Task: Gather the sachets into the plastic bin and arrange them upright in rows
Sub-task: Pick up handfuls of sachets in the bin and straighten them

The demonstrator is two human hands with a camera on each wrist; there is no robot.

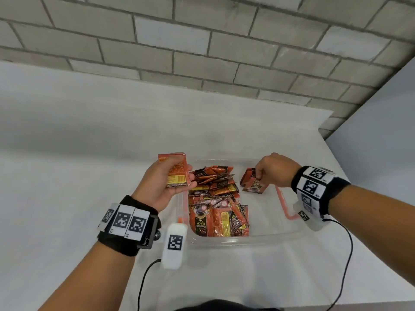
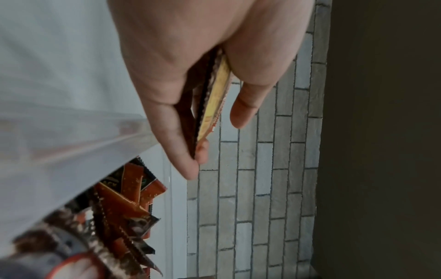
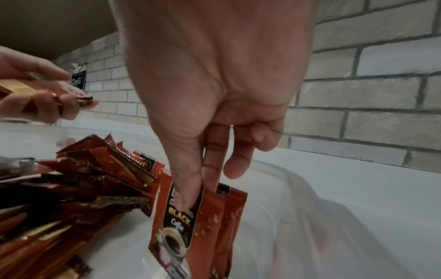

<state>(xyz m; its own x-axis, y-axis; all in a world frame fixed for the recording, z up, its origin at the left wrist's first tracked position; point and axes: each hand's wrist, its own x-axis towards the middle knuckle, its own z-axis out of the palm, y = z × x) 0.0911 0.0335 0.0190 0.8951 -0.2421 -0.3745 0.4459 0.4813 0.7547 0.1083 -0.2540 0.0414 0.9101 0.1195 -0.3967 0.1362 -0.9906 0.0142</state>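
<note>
At the left, the left hand (image 1: 164, 182) grasps a small stack of sachets (image 1: 176, 170) between thumb and fingers, held above the left rim of the clear plastic bin (image 1: 247, 240) on the white table (image 1: 67, 153). In the middle-left of the bin a loose heap of sachets (image 1: 215, 198) lies flat and leaning, so gathering looks largely done and the arranging step is in hand. At the far right of the bin the right hand (image 1: 272, 169) pinches a few upright sachets (image 3: 190, 226) on the floor of the bin; the next move likely calls for keeping them propped while the left hand's stack is set beside them.
</note>
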